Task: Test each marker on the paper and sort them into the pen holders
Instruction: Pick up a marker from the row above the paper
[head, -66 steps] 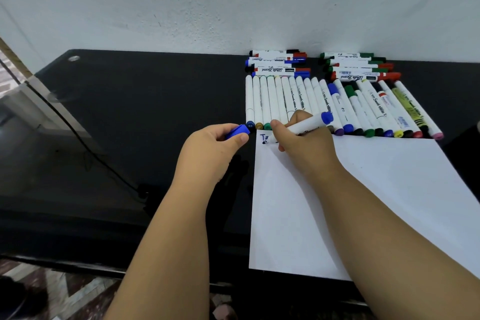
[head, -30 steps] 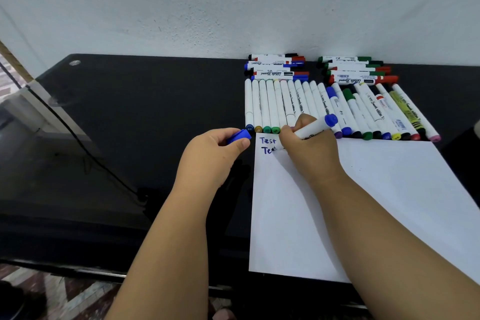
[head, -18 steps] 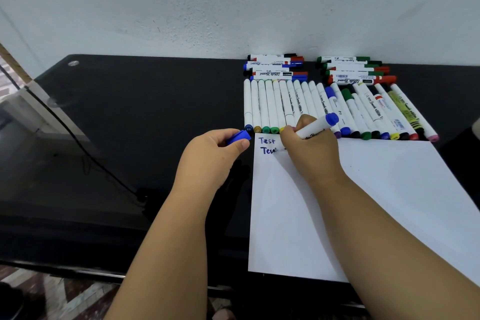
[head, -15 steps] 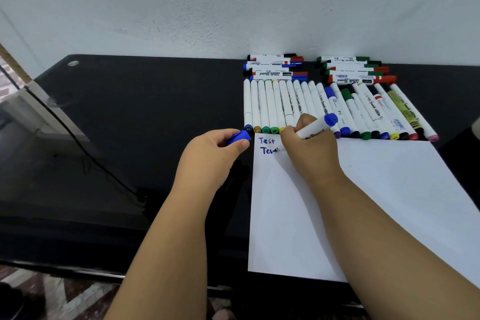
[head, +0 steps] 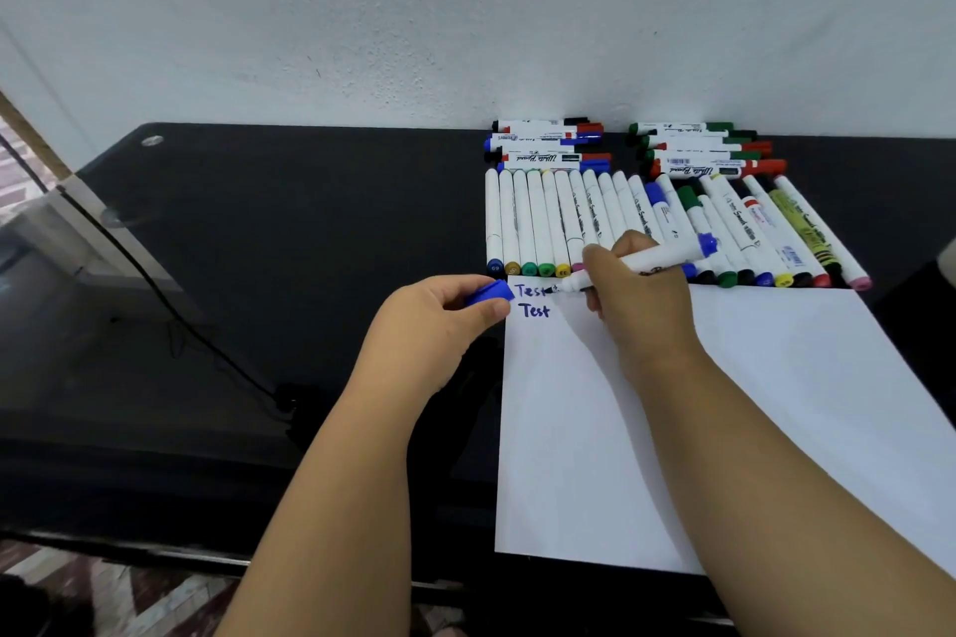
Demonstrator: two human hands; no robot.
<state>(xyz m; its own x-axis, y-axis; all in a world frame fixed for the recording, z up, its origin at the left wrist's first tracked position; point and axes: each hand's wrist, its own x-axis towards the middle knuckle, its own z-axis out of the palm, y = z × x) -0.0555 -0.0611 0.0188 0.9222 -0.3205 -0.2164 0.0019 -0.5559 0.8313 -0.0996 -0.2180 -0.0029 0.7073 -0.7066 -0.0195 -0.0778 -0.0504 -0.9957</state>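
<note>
A white marker with a blue end is gripped in the right hand, fingers curled round the barrel, tip at the top left corner of the white paper beside two blue "Test" words. A blue cap is pinched by the left hand. A row of capped markers is laid on the black table just behind the paper, with two stacks near the wall.
</note>
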